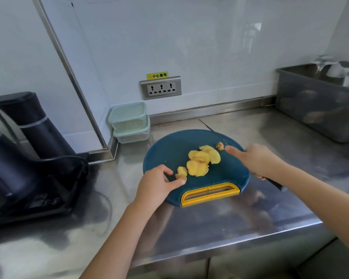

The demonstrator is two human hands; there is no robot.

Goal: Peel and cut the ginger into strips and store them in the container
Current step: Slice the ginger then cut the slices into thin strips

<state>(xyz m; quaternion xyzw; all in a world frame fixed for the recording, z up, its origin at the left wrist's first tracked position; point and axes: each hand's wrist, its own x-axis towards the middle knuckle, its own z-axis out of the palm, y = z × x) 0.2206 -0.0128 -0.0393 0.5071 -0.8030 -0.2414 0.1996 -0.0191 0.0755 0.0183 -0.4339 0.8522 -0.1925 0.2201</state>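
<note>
starting at the far left, two dark kettles [38, 127] sit on the steel counter [189, 228] and take no part in the job. in the corner behind the board, two stacked containers [129, 121] wait with their lids on. the plastic is too cloudy to tell what is inside, but storing does not look begun.

the left hand [157, 183] is curled at the left side of the blue cutting board [169, 146], its thumb and fingers closing on a small piece [181, 172] of ginger. just beside it, in the middle of the board, lies a heap of ginger slices [201, 160]. they are yellow and bare of skin, so peeling looks done and slicing nearly so, but they are flat rounds, not strips yet. a little scrap [220, 146] with skin on it lies at the far side.

the right hand [256, 160] grips the knife [274, 183], forefinger stretched along the blade and handle poking out behind the wrist.

as i judge it, what is left is to cut the slices into strips, open a container and put them in. a grey tub [314, 109] stands far right.
</note>
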